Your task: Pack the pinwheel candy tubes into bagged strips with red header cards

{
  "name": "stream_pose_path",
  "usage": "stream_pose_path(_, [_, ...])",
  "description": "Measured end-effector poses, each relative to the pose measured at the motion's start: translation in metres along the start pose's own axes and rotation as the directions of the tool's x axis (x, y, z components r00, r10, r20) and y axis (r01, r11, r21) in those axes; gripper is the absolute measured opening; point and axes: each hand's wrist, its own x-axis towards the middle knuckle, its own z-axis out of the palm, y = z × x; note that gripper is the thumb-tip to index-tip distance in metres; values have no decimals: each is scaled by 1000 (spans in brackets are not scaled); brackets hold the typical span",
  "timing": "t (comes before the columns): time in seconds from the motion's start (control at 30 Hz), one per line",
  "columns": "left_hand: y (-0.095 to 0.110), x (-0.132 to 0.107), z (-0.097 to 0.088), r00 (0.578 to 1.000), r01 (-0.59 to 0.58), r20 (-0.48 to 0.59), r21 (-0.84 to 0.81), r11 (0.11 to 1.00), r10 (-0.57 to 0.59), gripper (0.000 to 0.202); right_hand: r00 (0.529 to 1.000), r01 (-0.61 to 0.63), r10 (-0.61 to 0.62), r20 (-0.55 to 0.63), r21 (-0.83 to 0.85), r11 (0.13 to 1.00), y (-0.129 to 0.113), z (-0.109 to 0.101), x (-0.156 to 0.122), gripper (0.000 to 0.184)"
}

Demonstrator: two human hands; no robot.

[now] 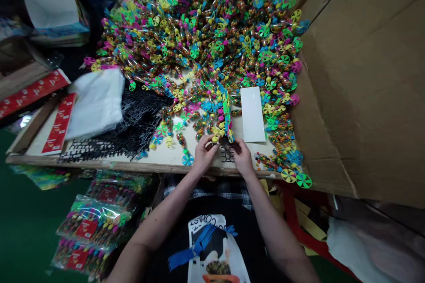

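Near the table's front edge, a black plastic mesh holder (pixel 227 155) lies between my hands, with a row of candy-filled fan toys (pixel 226 110) running away from me above it. My left hand (pixel 205 154) is closed at the left side of the holder, thumb and fingers by the yellow toy caps (pixel 217 133). My right hand (pixel 243 155) is closed on the right side, its fingertips partly hidden. A white card (pixel 253 114) lies just right of the row. One loose fan toy (pixel 182 145) lies left of my left hand.
A large heap of fan toys (pixel 206 31) covers the back of the table. Black mesh pieces (pixel 136 115), white bags (pixel 98 101) and red printed cards (pixel 59 124) lie left. A cardboard wall (pixel 358 84) stands right. Packed bags (pixel 89 225) are stacked below left.
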Motion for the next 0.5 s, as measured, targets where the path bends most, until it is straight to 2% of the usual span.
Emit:
stream_pose_path(0.13, [-7,1,5,1000,20,-18,-103,994,-22,27,1000,6,-6,-7,5,1000,1,0,1,25])
stream_pose_path(0.5, [-9,3,5,1000,3,25,-114,993,0,22,1000,10,-11,-17,-53,999,-3,0,0,20])
